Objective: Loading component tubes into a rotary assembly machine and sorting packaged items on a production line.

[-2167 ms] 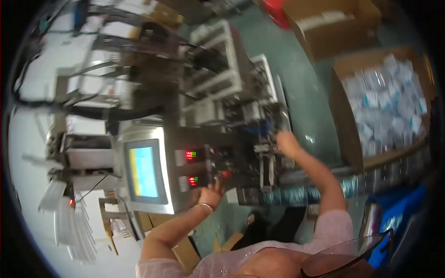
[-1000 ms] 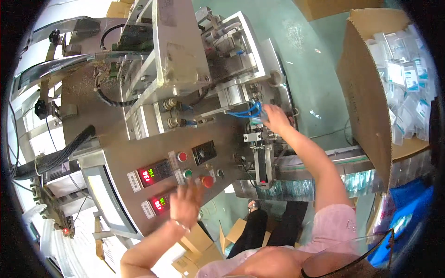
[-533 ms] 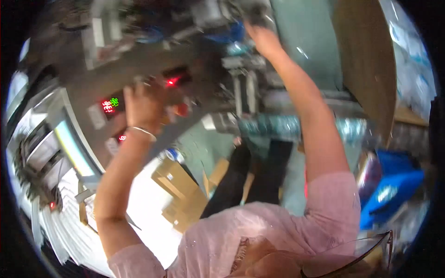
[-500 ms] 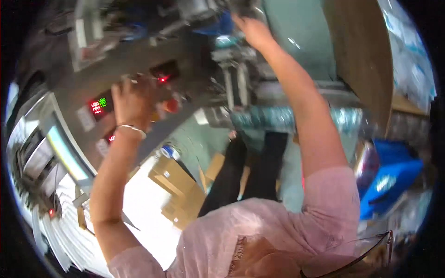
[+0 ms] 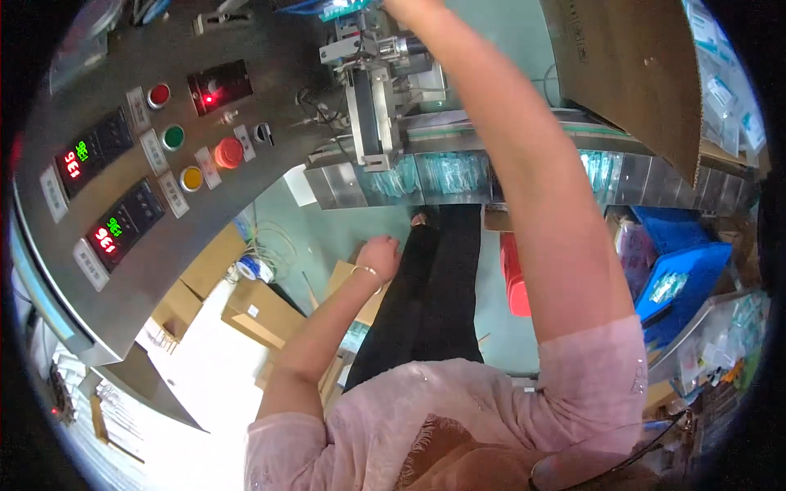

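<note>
Hands first. Left hand (image 5: 378, 255) hangs low near frame centre, wrist with a thin bracelet (image 5: 366, 271), fingers loosely curled toward the palm, holding nothing that shows; it floats free in front of the dark trousers (image 5: 430, 303), touching no part of the machine. Right forearm (image 5: 524, 180) runs from 5 o'clock up to 12 o'clock; right hand (image 5: 401, 5) is cut by the top edge of the frame, so whether its fingers are apart or closed cannot be told. It sits at the blue-tubed head (image 5: 348, 10) of the packaging machine, directly above the vertical metal chute (image 5: 368, 114).

Control panel (image 5: 155, 164) lies at 10 o'clock from the left hand, well apart from it: red round button (image 5: 159, 94), green button (image 5: 173, 136), yellow button (image 5: 191, 178), large red mushroom button (image 5: 228, 152), two red-digit displays (image 5: 123, 225). Steel trough (image 5: 458, 173) crosses at 1 o'clock of the left hand, with pale blue sachets (image 5: 450, 170) inside.

Cardboard box flap (image 5: 630, 74) stands at 2 o'clock, just beside the right forearm. Blue plastic crate (image 5: 679, 274) at 3 o'clock. Brown cartons (image 5: 258, 315) on the floor at 8 o'clock of the left hand.
</note>
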Tool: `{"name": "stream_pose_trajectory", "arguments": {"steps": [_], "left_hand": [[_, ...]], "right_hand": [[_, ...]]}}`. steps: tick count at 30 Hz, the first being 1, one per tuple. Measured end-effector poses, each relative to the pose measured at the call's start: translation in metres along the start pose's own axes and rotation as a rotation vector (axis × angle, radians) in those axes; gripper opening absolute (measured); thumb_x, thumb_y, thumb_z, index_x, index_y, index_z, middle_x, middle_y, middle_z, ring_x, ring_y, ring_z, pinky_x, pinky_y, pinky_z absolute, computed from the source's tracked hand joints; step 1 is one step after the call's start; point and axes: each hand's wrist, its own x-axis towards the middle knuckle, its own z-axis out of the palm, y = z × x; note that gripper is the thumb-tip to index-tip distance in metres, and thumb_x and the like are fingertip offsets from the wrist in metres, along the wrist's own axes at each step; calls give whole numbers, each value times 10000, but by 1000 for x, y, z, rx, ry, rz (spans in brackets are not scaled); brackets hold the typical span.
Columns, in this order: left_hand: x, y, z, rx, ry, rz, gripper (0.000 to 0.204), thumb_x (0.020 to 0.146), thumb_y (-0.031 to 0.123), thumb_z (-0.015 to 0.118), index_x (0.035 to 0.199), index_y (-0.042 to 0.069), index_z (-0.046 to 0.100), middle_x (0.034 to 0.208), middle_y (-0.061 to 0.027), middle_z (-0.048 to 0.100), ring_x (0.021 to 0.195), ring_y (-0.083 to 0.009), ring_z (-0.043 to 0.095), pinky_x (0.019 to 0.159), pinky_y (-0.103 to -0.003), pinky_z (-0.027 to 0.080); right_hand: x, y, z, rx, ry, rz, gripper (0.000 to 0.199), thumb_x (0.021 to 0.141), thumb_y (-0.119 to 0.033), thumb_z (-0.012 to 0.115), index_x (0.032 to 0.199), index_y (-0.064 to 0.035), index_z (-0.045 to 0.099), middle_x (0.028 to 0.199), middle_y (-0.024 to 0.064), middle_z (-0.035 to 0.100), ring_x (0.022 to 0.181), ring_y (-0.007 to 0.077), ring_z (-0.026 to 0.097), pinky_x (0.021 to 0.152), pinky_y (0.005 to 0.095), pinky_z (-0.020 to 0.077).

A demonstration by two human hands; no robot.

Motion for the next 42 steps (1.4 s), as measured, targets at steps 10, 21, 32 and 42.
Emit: {"name": "stream_pose_trajectory", "arguments": {"steps": [10, 21, 32, 42], "left_hand": [[17, -20, 61, -364, 282, 60, 262, 720, 124, 552, 961, 23, 553, 954, -171, 552, 899, -338, 504, 800, -386, 413], [32, -68, 87, -376, 577, 122, 260, 725, 86, 528, 973, 8, 539, 895, -185, 561, 858, -339, 518, 773, -390, 423], [166, -103, 54, -63, 207, -225, 192, 801, 134, 433, 946, 107, 557, 915, -141, 599, 862, -289, 584, 711, -391, 485], [141, -99, 56, 16, 152, -217, 211, 798, 137, 439, 949, 87, 577, 899, -142, 605, 805, -306, 596, 672, -385, 491]], "right_hand": [[-15, -18, 11, -156, 33, -54, 340, 709, -41, 469, 1028, -110, 564, 883, 206, 575, 836, 362, 550, 720, 411, 442], [-11, 12, 31, -222, 127, -251, 326, 734, -69, 408, 1006, -101, 583, 882, 220, 569, 835, 371, 542, 729, 406, 433], [-101, 67, -11, -394, 41, -91, 231, 679, -255, 593, 835, -86, 581, 833, 114, 567, 821, 294, 546, 701, 402, 442], [-1, 77, -27, -691, -240, -187, 308, 758, -100, 450, 1065, -118, 471, 1109, 112, 453, 806, 283, 548, 708, 391, 460]]}}
